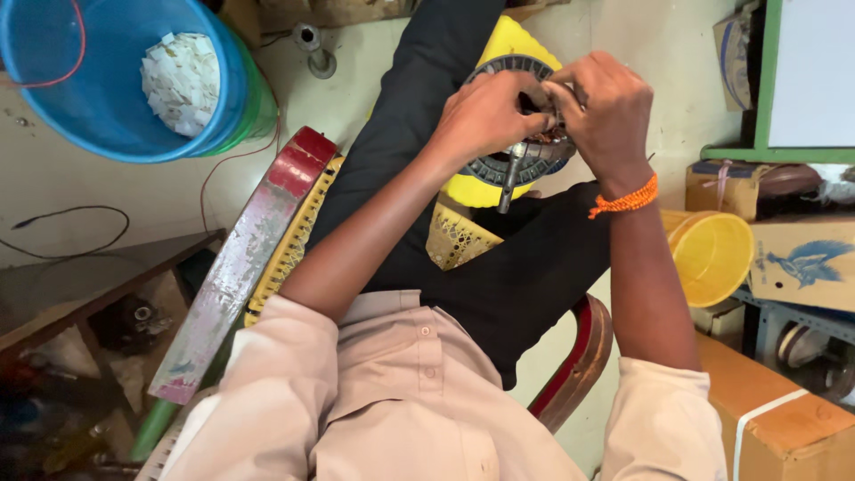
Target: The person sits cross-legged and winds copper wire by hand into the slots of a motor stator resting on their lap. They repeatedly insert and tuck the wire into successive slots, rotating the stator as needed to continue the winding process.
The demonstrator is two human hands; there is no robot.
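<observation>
1. Nearest, a beige buttoned shirt [401,392] and black trousers [499,276].
2. On the far lap, left hand [485,116] and right hand [606,111] close around a round grey slotted metal motor core [517,165], apparently mid-winding.
3. Next likely needs steady fingertip tension.

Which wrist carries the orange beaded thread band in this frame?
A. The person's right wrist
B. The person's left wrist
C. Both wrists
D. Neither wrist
A. The orange beaded thread band circles the wrist just below the right hand, while the forearm leading to the left hand is bare; both hands rest on the round grey metal motor part on the lap.
</observation>
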